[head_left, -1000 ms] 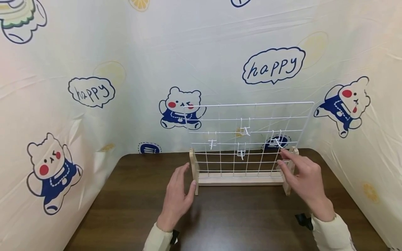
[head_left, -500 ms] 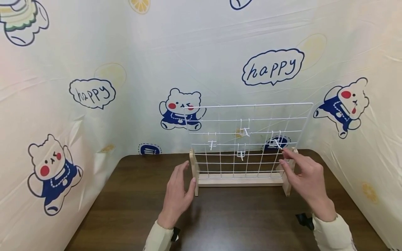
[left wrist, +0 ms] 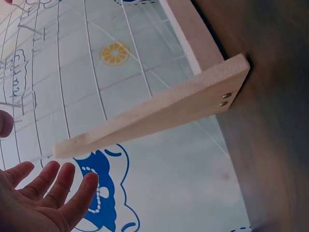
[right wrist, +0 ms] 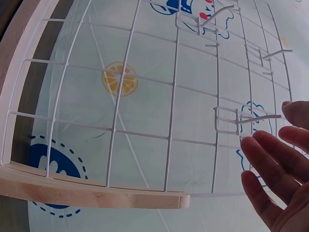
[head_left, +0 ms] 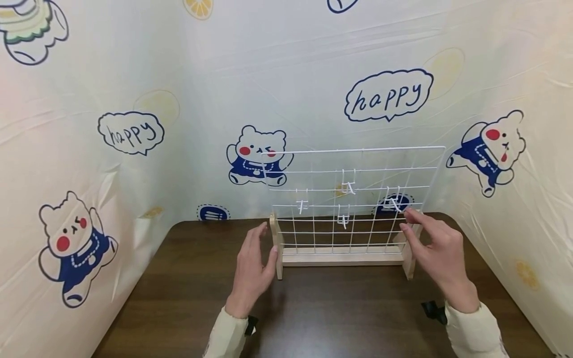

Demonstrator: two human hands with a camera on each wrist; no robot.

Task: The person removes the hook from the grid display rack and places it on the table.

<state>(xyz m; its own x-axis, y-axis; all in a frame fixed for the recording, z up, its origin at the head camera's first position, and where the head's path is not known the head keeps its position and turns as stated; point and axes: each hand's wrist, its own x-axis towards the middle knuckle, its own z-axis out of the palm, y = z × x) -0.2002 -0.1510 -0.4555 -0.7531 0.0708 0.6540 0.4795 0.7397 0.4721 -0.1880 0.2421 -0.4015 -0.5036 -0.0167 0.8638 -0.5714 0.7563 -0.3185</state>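
Note:
A white wire grid [head_left: 358, 150] stands upright in a pale wooden base [head_left: 342, 258] on the dark table. Several white wire hooks [head_left: 343, 220] hang from its middle rows. My left hand [head_left: 251, 268] is beside the left wooden upright [head_left: 276, 248], fingers spread and holding nothing; the left wrist view shows its fingertips just off the end of that upright [left wrist: 154, 113]. Near the right end of the grid is my right hand [head_left: 440, 256], thumb and fingers apart. In the right wrist view a hook [right wrist: 251, 118] points towards the thumb of this hand [right wrist: 285, 188], seemingly without contact.
A dark brown wooden table [head_left: 179, 308] lies under the rack and hands. Pale cloth [head_left: 286, 59] printed with bears, fruit slices and lettering surrounds it at the back and both sides. Black straps [head_left: 434, 312] sit at the wrists.
My left hand has shifted slightly up along the left upright. The right hand has drifted a little to the right. The rack and its hooks stay in place.

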